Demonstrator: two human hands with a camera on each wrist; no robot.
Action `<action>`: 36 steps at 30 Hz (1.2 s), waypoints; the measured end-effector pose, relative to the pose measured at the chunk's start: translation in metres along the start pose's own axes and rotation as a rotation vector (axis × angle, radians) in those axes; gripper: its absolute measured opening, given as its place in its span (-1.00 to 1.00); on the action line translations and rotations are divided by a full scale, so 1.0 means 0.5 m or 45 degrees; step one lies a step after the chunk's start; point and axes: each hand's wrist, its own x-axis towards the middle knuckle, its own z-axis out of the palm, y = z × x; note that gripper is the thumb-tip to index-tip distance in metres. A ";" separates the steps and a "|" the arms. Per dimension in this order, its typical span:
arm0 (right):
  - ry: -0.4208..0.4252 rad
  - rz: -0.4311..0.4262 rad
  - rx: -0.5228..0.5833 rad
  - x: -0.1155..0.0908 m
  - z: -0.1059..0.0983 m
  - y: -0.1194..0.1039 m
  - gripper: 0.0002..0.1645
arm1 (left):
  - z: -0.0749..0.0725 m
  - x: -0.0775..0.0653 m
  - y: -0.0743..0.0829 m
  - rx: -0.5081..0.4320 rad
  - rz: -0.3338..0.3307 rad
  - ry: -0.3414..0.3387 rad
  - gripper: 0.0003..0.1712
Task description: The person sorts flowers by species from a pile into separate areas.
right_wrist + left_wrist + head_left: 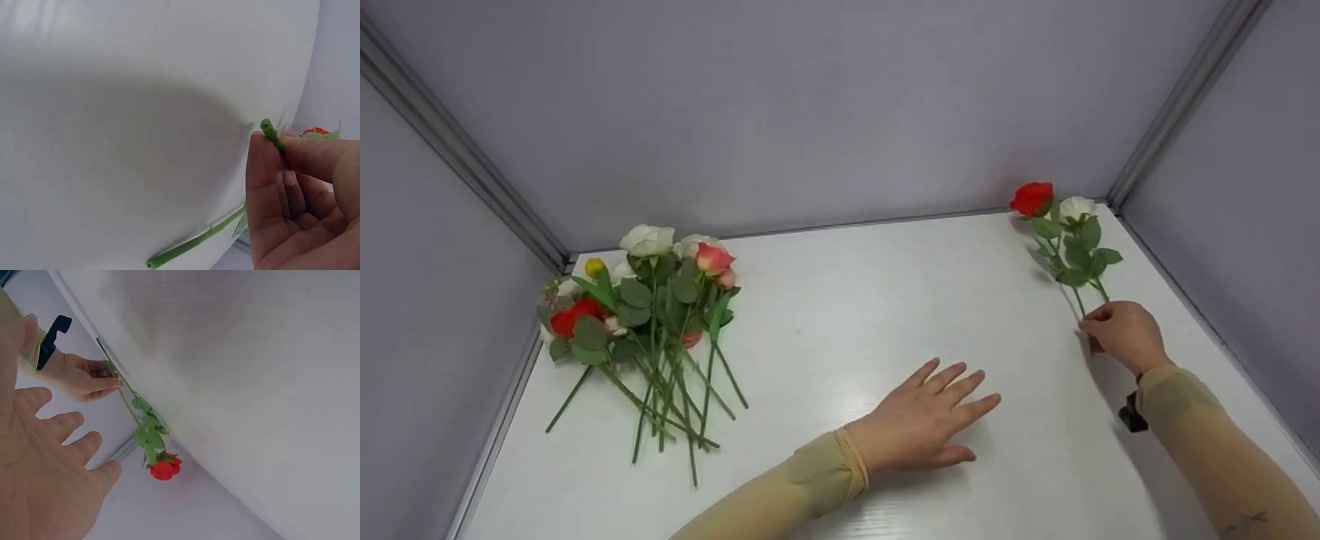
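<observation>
At the table's right side, my right hand (1129,334) pinches the lower stem of a red rose (1033,199) between thumb and fingertips. In the right wrist view the cut end of the pinched stem (270,134) pokes out past the fingertips. Beside it lies a white rose (1078,208); its lower stem (191,247) rests on the table, partly hidden behind the hand in the head view. My left hand (922,424) holds nothing, its fingers spread over the middle front of the table. The red bloom (165,468) also shows beyond the left hand (50,455) in the left wrist view.
A loose pile of artificial flowers lies at the left, with white roses (647,241), a red flower (576,318), a pink rose (714,257) and a yellow bud (595,268). Their stems point toward the front. Grey panels (810,112) enclose the white table (840,300).
</observation>
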 end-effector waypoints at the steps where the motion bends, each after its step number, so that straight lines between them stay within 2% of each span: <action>1: 0.004 0.001 -0.019 -0.001 -0.004 0.006 -0.63 | 0.002 0.002 0.002 0.013 -0.005 -0.005 -0.08; 9: 0.004 0.022 -0.061 -0.003 -0.012 0.023 -0.67 | 0.012 0.011 0.005 0.001 -0.011 -0.012 -0.10; 16: 0.057 0.014 -0.083 -0.001 -0.015 0.027 -0.70 | 0.015 0.009 0.003 -0.043 -0.003 -0.024 -0.11; 32: 0.187 -0.125 -0.211 0.003 -0.012 0.045 -0.72 | 0.020 0.005 -0.005 -0.092 -0.005 -0.040 -0.12; 36: 0.193 -0.125 -0.224 0.007 -0.013 0.051 -0.72 | 0.023 0.002 -0.009 -0.106 -0.019 -0.043 -0.12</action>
